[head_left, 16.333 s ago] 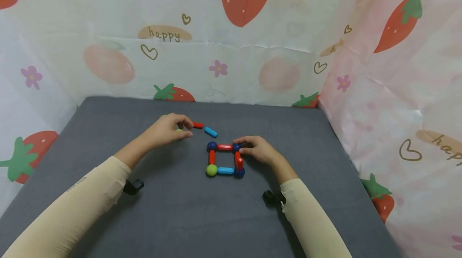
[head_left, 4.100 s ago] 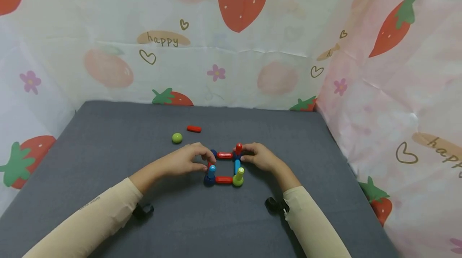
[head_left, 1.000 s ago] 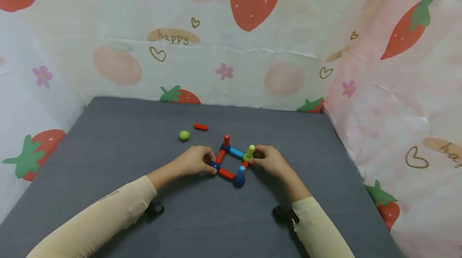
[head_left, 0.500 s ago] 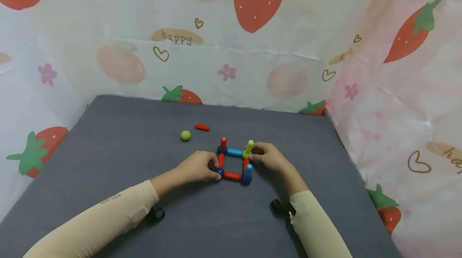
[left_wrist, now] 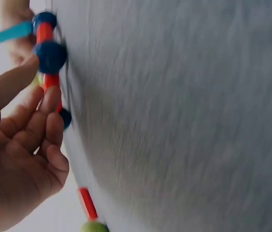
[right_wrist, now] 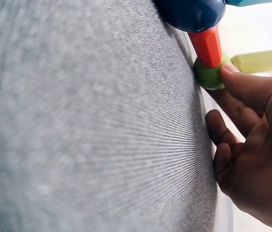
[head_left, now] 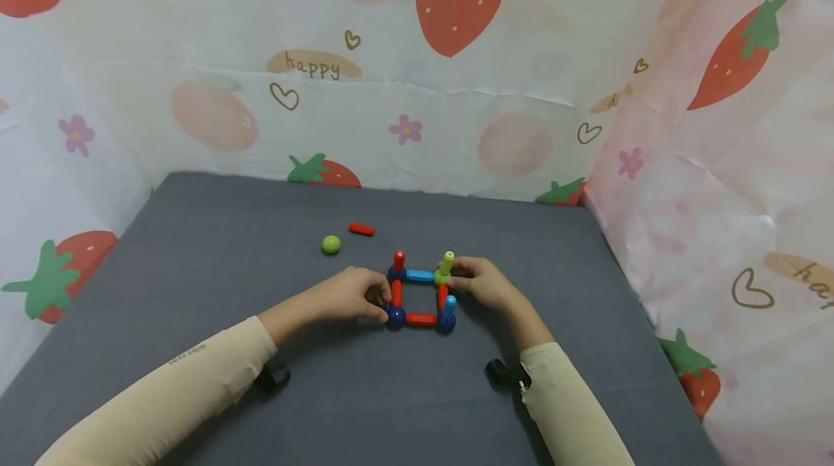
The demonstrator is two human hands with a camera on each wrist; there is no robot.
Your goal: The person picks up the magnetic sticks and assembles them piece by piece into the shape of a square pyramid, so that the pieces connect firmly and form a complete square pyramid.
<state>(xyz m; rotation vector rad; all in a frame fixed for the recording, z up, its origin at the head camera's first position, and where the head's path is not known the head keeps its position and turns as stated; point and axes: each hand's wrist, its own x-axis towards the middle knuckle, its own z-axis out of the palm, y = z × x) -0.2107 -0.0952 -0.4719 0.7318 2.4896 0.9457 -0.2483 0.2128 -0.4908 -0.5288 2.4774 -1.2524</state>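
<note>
A square of magnetic building sticks and balls lies on the grey cloth. Its near-left blue ball (head_left: 396,317) is beside my left hand (head_left: 352,294); the thumb touches or almost touches it, and the loosely bent fingers are near the left red stick (head_left: 397,294). My right hand (head_left: 485,283) pinches the far-right green ball (right_wrist: 209,75), thumb on its side. From that ball rises a yellow-green stick (head_left: 447,262). A red stick (head_left: 399,260) stands on the far-left blue ball, and a light blue stick (head_left: 450,306) on the near-right blue ball (head_left: 446,323).
Behind the square lie a loose green ball (head_left: 331,244) and a loose red stick (head_left: 361,229). The grey cloth (head_left: 365,408) covers the table. A strawberry-print curtain (head_left: 378,90) hangs behind it and along the sides.
Over the last second the square has turned to lie straight. My left fingers have loosened from the near-left blue ball; the right hand keeps its pinch. Earlier, upright sticks were added and the frame was turned.
</note>
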